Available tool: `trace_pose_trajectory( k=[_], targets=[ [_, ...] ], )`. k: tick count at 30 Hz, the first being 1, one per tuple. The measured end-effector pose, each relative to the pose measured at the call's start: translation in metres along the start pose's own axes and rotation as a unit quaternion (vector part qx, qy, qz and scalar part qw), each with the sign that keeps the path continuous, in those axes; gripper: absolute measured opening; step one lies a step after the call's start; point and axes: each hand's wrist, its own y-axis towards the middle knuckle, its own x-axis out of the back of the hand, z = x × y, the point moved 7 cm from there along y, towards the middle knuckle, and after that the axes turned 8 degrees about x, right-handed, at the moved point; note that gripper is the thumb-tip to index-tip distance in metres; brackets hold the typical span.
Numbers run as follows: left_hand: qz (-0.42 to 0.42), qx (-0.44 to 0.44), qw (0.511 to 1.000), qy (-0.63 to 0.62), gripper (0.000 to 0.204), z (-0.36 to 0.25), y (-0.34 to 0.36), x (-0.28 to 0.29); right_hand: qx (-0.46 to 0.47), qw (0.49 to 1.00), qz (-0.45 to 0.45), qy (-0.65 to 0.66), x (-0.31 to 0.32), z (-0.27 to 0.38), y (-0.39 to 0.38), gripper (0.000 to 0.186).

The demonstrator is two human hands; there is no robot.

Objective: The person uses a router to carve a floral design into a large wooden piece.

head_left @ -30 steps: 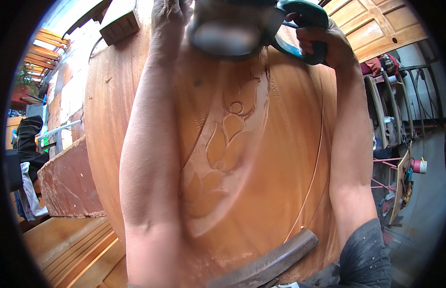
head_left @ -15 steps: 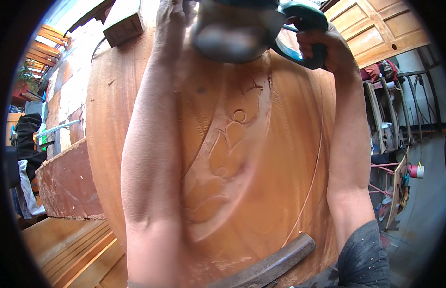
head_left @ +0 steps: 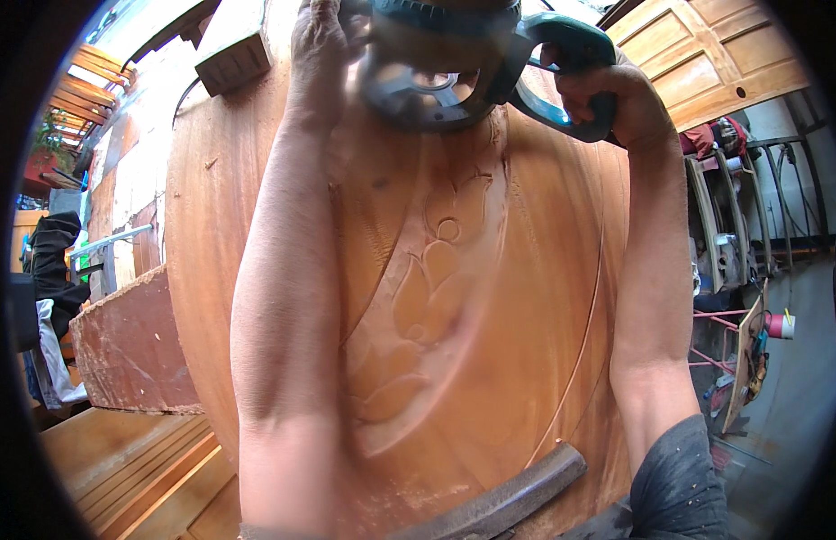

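Top centre of the frame, a teal router (head_left: 445,36) over a carved wooden panel (head_left: 544,297) sits between my right hand (head_left: 627,94), curled round its looped handle (head_left: 587,43), and my left hand (head_left: 320,43), whose grip I cannot tell.

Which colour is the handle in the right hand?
Dark teal; the handle shows best in the head view.

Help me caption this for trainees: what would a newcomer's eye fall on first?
Probably the teal-and-dark power tool at the top centre, with the right hand around its loop handle and the left hand at its left side. Below it, a flower-like carved pattern runs down the wooden board. A dark curved bar lies near the bottom edge.
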Motion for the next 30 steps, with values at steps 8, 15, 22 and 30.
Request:
trace_pose_trajectory(
  k=[8, 15, 22, 30],
  targets=[
    [0.007, 0.019, 1.0, 0.001, 0.039, 0.005, 0.003, 0.001, -0.006, 1.0, 0.004, 0.016, 0.002, 0.002, -0.003, 0.028],
    [0.007, 0.028, 1.0, 0.004, 0.041, 0.007, 0.008, 0.006, -0.015, 1.0, 0.018, 0.013, -0.004, 0.007, -0.001, 0.028],
    [-0.01, -0.014, 0.999, 0.034, 0.053, 0.004, -0.002, 0.0, -0.046, 0.998, -0.025, 0.031, 0.004, -0.004, -0.004, 0.03],
    [0.009, -0.042, 0.991, 0.131, 0.065, -0.004, 0.004, 0.006, -0.034, 0.999, 0.0, 0.014, 0.001, -0.003, -0.003, 0.026]
  ],
)
